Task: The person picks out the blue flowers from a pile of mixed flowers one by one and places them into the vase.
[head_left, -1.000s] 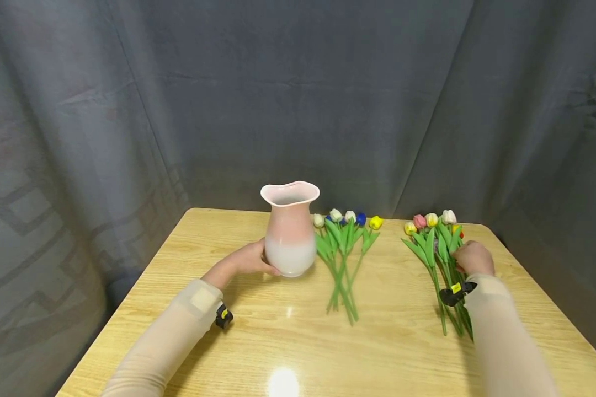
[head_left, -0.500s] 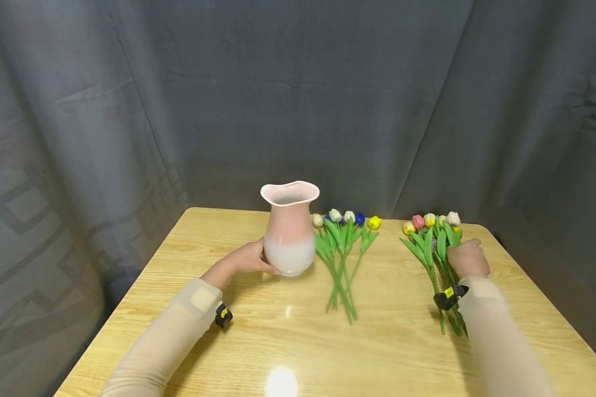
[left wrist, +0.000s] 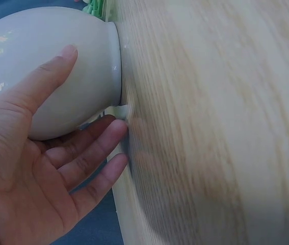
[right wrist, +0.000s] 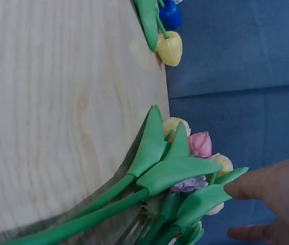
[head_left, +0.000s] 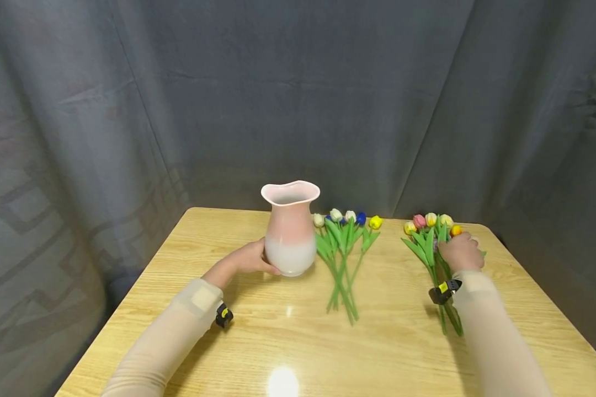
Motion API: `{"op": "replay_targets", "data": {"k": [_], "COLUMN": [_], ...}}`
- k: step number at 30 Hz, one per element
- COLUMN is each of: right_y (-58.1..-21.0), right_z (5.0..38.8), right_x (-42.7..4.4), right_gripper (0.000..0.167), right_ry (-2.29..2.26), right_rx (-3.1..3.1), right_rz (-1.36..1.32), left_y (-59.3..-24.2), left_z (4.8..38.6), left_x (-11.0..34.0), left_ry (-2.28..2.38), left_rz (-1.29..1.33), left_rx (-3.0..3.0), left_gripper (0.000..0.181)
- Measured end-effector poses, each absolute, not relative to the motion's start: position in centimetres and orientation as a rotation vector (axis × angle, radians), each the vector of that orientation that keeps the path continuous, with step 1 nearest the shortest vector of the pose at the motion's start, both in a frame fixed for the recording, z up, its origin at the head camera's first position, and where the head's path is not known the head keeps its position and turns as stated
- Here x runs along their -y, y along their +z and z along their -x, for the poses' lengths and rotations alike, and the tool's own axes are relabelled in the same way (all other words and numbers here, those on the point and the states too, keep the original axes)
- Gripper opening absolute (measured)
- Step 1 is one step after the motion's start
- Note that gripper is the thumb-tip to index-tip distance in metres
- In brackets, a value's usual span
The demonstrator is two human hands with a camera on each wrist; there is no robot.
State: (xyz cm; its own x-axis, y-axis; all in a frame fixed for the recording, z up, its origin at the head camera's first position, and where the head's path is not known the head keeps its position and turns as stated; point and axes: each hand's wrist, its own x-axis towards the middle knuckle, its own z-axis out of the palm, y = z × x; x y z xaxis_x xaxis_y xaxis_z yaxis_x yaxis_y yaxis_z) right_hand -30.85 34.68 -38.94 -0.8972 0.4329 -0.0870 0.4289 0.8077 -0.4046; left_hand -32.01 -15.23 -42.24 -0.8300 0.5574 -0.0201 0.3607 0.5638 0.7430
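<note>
In the head view, a pink-and-white vase point(head_left: 291, 240) stands upright on the wooden table point(head_left: 258, 331). My left hand point(head_left: 248, 257) holds its lower side, the thumb along the white wall point(left wrist: 73, 87) and the fingers behind, near the base. At the right, my right hand point(head_left: 462, 252) is over a bunch of artificial tulips point(head_left: 429, 248). In the right wrist view two fingers point(right wrist: 251, 185) are straight and apart, one touching a green leaf point(right wrist: 205, 201). The other fingers are hidden. A leaf tip point(head_left: 484, 253) shows beyond the hand; its flower is unclear.
Another group of tulips point(head_left: 345, 237), white, blue and yellow, lies right of the vase with crossed stems. Grey curtains point(head_left: 298, 110) surround the back and sides of the table.
My right hand has shifted slightly left over the bunch. A white tulip head at its upper right no longer shows there, and an orange-yellow one shows more. Vase and left hand stay put.
</note>
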Motion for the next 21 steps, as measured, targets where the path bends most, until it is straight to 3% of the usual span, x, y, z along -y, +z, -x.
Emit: {"op": "replay_targets", "data": {"k": [10,21], "right_y": [-38.0,-39.6], "right_z": [31.5,33.1], "right_x": [-33.3,-27.0], "right_gripper": [0.074,0.066], "right_ry": [0.666,0.541], "right_rx": [2.990,3.059], "right_rz": [0.613,0.317], "left_y": [-42.2,-42.4], "left_z": [32.2,32.1], "left_x": [15.3,15.3], "left_ry": [1.098,1.094], "left_rz": [-0.739,-0.754], "left_rx": [-2.566,-2.557], "left_gripper": [0.085,0.084]}}
